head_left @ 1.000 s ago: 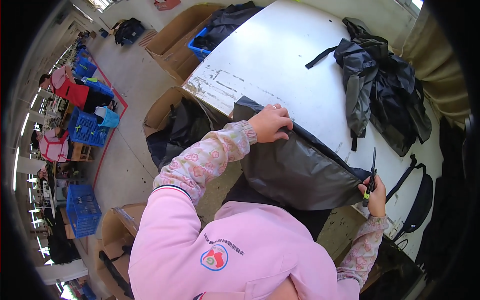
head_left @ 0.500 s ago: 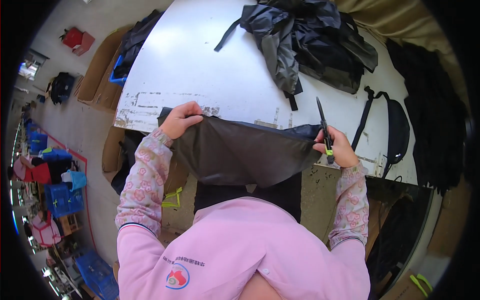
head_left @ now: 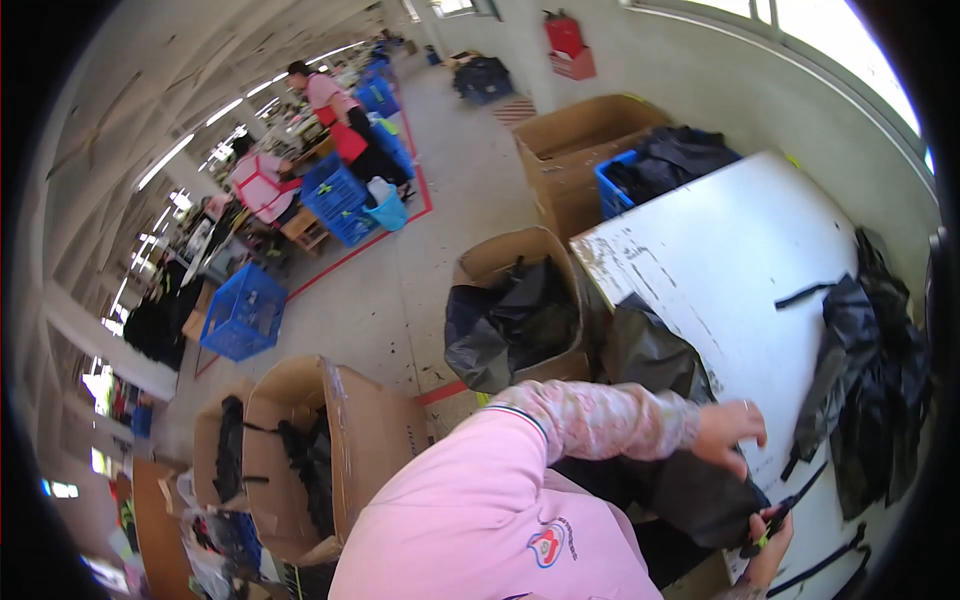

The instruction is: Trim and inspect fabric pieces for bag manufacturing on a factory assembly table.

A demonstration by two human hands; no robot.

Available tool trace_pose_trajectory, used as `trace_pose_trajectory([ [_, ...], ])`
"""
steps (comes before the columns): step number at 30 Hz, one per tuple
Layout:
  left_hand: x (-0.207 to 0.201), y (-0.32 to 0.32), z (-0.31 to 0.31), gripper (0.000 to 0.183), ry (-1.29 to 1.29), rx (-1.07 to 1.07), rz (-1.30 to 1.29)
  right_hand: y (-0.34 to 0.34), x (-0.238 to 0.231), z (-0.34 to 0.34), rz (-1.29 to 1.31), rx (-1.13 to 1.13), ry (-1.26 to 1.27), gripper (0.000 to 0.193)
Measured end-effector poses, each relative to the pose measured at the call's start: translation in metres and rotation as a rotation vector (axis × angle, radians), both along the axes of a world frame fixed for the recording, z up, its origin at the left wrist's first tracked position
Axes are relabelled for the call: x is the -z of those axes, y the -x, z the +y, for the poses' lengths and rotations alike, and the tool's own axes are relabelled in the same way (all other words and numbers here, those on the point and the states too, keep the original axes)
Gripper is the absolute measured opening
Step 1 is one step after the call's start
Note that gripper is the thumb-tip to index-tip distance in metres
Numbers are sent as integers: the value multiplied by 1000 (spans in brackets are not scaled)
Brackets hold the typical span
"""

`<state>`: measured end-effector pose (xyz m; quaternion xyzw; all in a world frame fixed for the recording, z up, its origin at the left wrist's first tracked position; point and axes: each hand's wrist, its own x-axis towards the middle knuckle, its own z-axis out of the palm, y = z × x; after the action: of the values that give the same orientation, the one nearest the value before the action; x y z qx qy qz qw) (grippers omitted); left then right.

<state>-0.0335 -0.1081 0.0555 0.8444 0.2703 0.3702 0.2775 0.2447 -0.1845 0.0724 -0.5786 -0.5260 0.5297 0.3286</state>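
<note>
Left hand (head_left: 728, 437) moved rightward, sleeve (head_left: 610, 415) hiding cloth (head_left: 697, 500)

Daylight is bright, pouring in through a window (head_left: 872, 62) far above and to the right of the left hand (head_left: 730, 435), its panes blown out to white. Just beyond that hand, the white tabletop (head_left: 765, 215) carries a pale glare. Below it, the dark cloth (head_left: 695, 500) sinks into shadow, losing detail. Well off to its left, ceiling tubes (head_left: 165, 162) glow above a softer, hazier background, where beams (head_left: 120, 115) bow toward the blackened fisheye rim.
</note>
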Motion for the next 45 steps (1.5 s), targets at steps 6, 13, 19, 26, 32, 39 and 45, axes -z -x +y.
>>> trace_pose_trajectory([
  [6,30,-19,-25,45,219,82,44,51,-29,-2,104,-96,46,16],
  [13,31,-28,-24,27,756,321,-177,45,-35,-7,67,-143,71,17],
  [19,42,-33,-21,25,948,408,-335,25,-48,-6,-266,-113,-216,23],
  [26,10,6,-21,19,1102,267,-293,8,-87,19,-881,-418,-646,54],
  [32,9,-6,-26,19,1176,302,-294,-9,-91,11,-997,-496,-586,53],
  [39,4,-8,-32,22,1208,291,-285,-16,-92,10,-978,-597,-570,49],
  [45,1,-8,-32,23,1262,287,-280,-16,-90,9,-994,-594,-524,50],
])
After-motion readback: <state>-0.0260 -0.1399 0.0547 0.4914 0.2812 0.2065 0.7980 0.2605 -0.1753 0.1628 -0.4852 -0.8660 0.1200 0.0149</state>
